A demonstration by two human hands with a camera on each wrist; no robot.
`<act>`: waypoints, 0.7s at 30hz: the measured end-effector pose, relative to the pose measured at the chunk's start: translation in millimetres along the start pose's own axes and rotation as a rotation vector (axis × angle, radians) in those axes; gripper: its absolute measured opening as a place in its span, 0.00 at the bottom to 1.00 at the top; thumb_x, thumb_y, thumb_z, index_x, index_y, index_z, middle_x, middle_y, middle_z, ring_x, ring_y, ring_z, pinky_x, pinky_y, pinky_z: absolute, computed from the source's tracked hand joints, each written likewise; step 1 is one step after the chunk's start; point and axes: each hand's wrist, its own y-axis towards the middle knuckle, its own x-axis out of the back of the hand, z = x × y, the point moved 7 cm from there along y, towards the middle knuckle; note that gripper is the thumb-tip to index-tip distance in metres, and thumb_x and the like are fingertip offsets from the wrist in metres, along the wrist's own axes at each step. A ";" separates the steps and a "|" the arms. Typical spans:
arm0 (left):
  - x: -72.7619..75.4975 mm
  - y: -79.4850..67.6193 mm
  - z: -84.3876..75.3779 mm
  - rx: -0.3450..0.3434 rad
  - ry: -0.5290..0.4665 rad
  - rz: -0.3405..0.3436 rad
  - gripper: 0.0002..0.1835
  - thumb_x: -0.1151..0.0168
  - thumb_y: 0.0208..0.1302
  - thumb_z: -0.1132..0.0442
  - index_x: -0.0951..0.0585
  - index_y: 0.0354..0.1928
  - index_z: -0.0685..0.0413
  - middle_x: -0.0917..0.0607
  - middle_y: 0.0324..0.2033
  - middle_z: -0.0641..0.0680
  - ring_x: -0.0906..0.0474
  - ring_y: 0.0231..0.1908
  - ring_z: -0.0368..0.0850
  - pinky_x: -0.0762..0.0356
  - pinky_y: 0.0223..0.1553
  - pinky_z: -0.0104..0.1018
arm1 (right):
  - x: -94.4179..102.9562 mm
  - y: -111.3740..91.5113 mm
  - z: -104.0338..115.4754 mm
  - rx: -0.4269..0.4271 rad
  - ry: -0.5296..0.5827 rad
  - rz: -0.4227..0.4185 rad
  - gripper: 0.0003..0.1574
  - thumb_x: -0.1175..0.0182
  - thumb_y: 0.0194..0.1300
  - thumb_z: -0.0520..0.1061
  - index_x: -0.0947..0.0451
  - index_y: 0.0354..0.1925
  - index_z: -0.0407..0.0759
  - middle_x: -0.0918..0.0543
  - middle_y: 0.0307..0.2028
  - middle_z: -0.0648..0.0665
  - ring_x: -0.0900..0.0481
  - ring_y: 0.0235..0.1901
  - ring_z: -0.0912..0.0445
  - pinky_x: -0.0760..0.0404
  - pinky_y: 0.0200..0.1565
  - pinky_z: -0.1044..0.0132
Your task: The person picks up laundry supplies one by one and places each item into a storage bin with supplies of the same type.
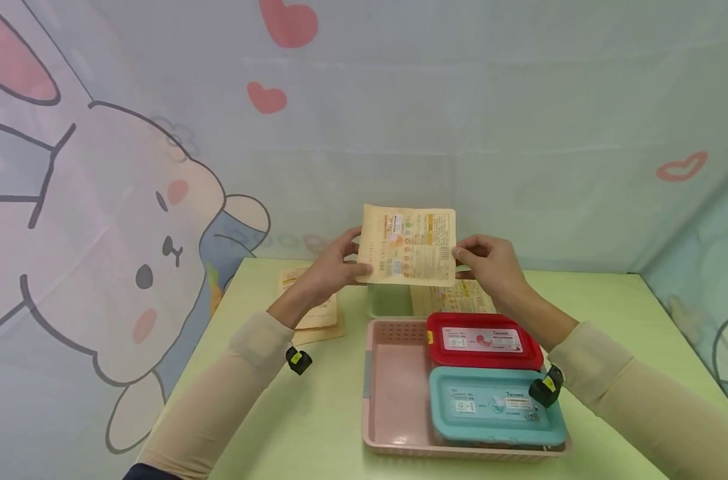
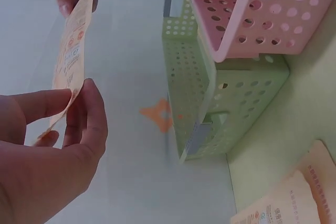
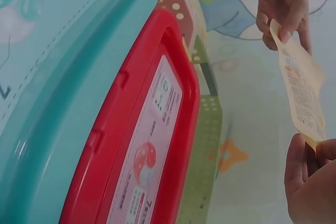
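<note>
A flat cream-yellow packet [image 1: 407,245] with printed text is held up between both hands, above the back of the table. My left hand [image 1: 335,268] pinches its left edge, thumb on the printed face. At the opposite edge, my right hand [image 1: 490,263] pinches it between thumb and fingers. Seen from the left wrist, the packet [image 2: 73,51] is nearly edge-on and bends slightly. Below it stands a green basket [image 2: 210,93], with another similar packet [image 1: 460,297] in it, partly hidden by the held one and the right hand.
A pink basket [image 1: 367,413] stands in front, with a red-lidded box [image 1: 484,341] and a teal-lidded box [image 1: 496,405] on its right side. More cream packets [image 1: 322,319] lie stacked on the green table [image 1: 304,413] at left. Behind hangs a cartoon-printed cloth [image 1: 460,120].
</note>
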 end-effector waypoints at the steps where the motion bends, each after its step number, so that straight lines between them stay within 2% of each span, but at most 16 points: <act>1: -2.5 0.5 -0.6 -0.006 0.017 0.001 0.43 0.39 0.76 0.72 0.45 0.85 0.42 0.25 0.59 0.64 0.16 0.52 0.58 0.13 0.50 0.48 | 2.2 0.7 -1.0 0.001 -0.004 -0.003 0.21 0.40 0.81 0.46 0.24 0.60 0.31 0.19 0.55 0.33 0.18 0.52 0.44 0.12 0.50 0.61; 4: -8.3 3.2 -1.9 -0.024 0.076 -0.020 0.44 0.38 0.75 0.71 0.46 0.85 0.43 0.25 0.59 0.62 0.15 0.50 0.56 0.12 0.48 0.47 | 7.7 3.1 -4.7 0.005 -0.012 -0.010 0.22 0.40 0.81 0.47 0.25 0.61 0.31 0.19 0.55 0.33 0.18 0.52 0.44 0.12 0.51 0.60; 8: -14.9 7.0 -3.5 -0.042 0.142 -0.063 0.43 0.36 0.75 0.69 0.45 0.85 0.43 0.24 0.57 0.60 0.15 0.46 0.52 0.13 0.44 0.43 | 13.4 4.8 -10.0 0.011 -0.031 -0.015 0.23 0.41 0.81 0.48 0.24 0.62 0.32 0.19 0.57 0.32 0.17 0.54 0.43 0.12 0.50 0.64; 13: -23.3 12.2 -5.8 -0.069 0.136 -0.075 0.43 0.36 0.73 0.71 0.42 0.84 0.44 0.22 0.54 0.61 0.14 0.46 0.53 0.14 0.41 0.41 | 23.0 6.1 -16.0 0.012 -0.039 -0.028 0.24 0.41 0.82 0.49 0.25 0.64 0.33 0.20 0.59 0.33 0.18 0.55 0.42 0.13 0.47 0.68; 18: -28.2 18.4 -4.0 -0.059 0.123 -0.085 0.42 0.36 0.72 0.72 0.41 0.83 0.45 0.21 0.55 0.62 0.14 0.49 0.55 0.14 0.41 0.40 | 29.0 5.5 -18.8 0.023 -0.051 -0.040 0.24 0.42 0.82 0.49 0.25 0.65 0.33 0.21 0.59 0.32 0.18 0.55 0.42 0.13 0.46 0.70; 21: -30.4 22.2 -0.5 -0.051 0.152 -0.099 0.42 0.35 0.71 0.71 0.40 0.83 0.46 0.21 0.55 0.60 0.15 0.48 0.54 0.14 0.39 0.39 | 30.8 3.7 -18.9 0.023 -0.068 -0.039 0.25 0.42 0.82 0.49 0.25 0.66 0.33 0.22 0.60 0.32 0.18 0.55 0.41 0.13 0.47 0.70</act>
